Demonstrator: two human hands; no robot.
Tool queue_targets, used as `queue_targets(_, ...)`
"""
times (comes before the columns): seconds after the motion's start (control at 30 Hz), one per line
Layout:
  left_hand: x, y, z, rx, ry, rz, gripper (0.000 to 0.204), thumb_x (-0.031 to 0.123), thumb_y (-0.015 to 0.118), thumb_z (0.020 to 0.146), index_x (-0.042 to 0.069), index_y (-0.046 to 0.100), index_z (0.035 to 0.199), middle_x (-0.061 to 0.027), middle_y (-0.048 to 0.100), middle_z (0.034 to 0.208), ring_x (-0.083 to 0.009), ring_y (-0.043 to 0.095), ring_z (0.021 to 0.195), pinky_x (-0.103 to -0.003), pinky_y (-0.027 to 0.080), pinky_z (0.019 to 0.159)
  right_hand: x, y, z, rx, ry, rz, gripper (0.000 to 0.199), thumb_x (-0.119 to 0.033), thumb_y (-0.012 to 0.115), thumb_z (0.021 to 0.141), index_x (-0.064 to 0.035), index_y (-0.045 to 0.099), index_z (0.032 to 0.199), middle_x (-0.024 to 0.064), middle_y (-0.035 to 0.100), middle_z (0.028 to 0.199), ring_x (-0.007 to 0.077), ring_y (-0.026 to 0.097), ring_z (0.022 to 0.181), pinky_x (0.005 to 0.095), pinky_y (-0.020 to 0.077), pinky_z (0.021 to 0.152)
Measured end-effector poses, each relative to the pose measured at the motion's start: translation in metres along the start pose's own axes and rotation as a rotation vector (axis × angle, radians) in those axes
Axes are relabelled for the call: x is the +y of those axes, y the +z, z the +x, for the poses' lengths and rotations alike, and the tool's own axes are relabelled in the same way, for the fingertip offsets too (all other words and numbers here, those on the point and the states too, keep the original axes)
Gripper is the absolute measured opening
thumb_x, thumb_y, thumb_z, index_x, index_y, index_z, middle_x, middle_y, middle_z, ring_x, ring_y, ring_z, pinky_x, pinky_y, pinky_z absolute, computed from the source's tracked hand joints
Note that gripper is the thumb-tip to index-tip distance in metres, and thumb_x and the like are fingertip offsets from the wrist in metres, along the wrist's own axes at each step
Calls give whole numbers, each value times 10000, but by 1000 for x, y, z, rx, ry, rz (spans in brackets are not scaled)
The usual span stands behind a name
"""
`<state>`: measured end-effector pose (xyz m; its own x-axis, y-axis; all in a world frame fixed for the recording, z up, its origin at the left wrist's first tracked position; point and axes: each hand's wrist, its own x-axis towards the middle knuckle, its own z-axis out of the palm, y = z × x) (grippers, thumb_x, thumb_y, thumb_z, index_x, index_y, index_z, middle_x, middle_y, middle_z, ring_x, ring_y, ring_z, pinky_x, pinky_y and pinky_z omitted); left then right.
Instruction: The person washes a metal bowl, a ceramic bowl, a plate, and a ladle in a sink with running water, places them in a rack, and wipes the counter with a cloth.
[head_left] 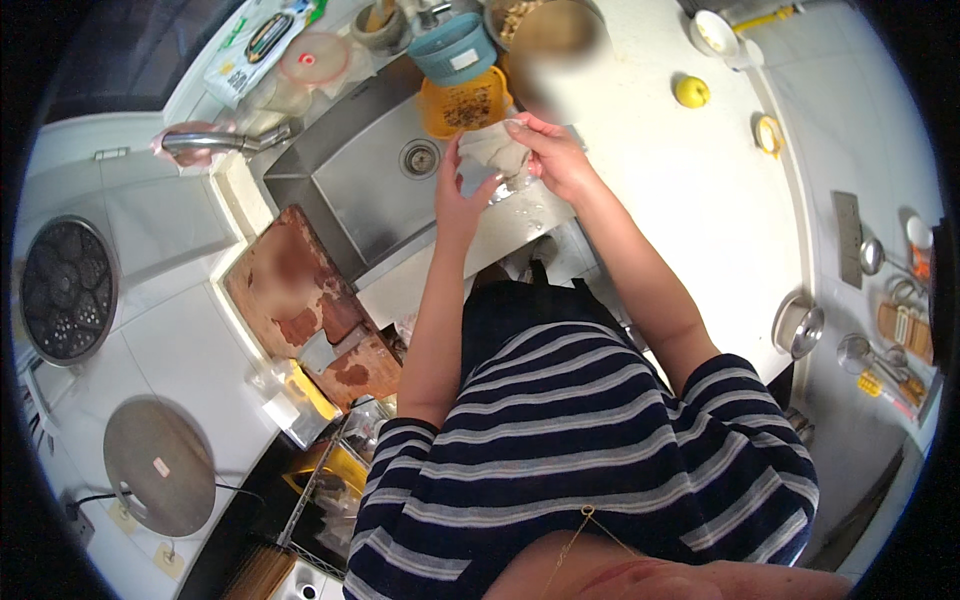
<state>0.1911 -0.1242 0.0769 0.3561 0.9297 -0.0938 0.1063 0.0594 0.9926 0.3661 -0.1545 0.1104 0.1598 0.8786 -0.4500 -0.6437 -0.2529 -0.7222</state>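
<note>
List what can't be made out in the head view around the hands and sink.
- Pale cloth: the left hand and right hand cover it; the clear item under it is too small to tell.
- Orange container: contents too small.
- Blurred patches hide the bowl and part of the cutting board.

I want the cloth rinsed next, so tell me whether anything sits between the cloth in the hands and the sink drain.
Nothing visible does. The left hand and right hand grip the grey cloth over the sink's front edge. The drain lies uncovered just beside it; the orange strainer basket sits beyond, at the far rim.
</note>
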Motion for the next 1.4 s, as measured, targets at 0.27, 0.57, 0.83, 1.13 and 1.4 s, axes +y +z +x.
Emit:
queue_targets(0.27,16,34,11,-161,-115,-254,183,164,616,973,-10,657,1010,-5,652,921,-76,585,852,-240,482,764,-28,-60,-49,181,-288,-163,128,-177,699,920,-60,672,966,-10,671,864,67,600,779,232,475,661)
queue_targets(0.57,31,160,-2,-618,-176,-82,224,210,497,1025,7,582,1066,-16,598,957,-103,530,887,-263,448,818,-10,-139,-167,460,-554,-582,430,-204,836,774,-96,679,1160,-1,671,904,96,564,829,275,473,769)
queue_targets(0.83,31,282,-128,-1496,-24,27,167,45,661,904,16,559,1033,-45,649,919,-82,575,808,-243,465,700,74,-201,-351,893,-451,-178,223,-181,756,842,-38,702,1005,28,688,920,111,603,865,266,482,789)
queue_targets(1.13,60,364,-286,-1669,171,393,327,-9,680,871,25,638,1194,-42,694,919,-83,638,839,-212,477,698,157,-236,-542,1226,-707,235,112,-87,745,858,-65,669,937,-8,675,911,70,606,851,221,472,797)
queue_targets(1.4,39,405,-448,-1971,-93,55,220,28,649,874,64,699,1085,-61,702,970,-101,623,836,-262,491,720,198,-280,-720,1156,-600,158,211,-1,733,825,-39,663,1021,13,674,994,82,627,932,228,498,831)
